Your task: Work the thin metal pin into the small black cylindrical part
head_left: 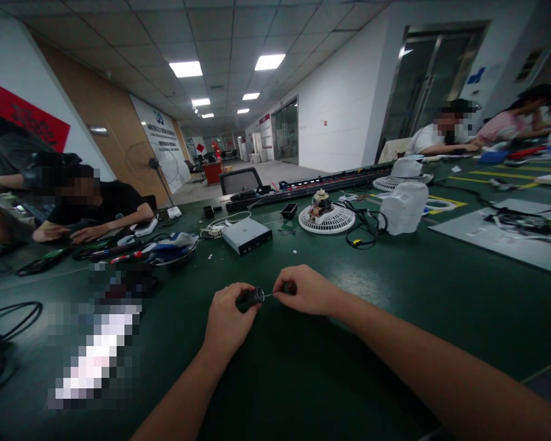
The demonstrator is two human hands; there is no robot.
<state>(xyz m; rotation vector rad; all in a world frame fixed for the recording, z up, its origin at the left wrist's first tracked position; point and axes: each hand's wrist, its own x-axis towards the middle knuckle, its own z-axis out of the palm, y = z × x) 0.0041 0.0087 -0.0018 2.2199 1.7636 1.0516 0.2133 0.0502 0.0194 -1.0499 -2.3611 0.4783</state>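
Observation:
My left hand point(229, 315) is closed around a small dark cylinder with a round, ring-like open end point(258, 294) facing right. Thumb and forefinger of my right hand point(305, 291) pinch a thin, light-coloured pin-like piece point(269, 296). Its tip points left and reaches the cylinder's open end; whether it goes inside I cannot tell. Both hands are held over the middle of the green table point(275, 380), below the grey box-shaped drive.
Beyond my hands are a grey disc drive point(247, 235), a white fan grille with a motor point(327, 218), a white housing point(404, 208) and a small black tray point(289, 211). Cables point(9, 331) lie at left. Co-workers point(96, 208) sit left and far right. A grey board point(514, 229) lies right.

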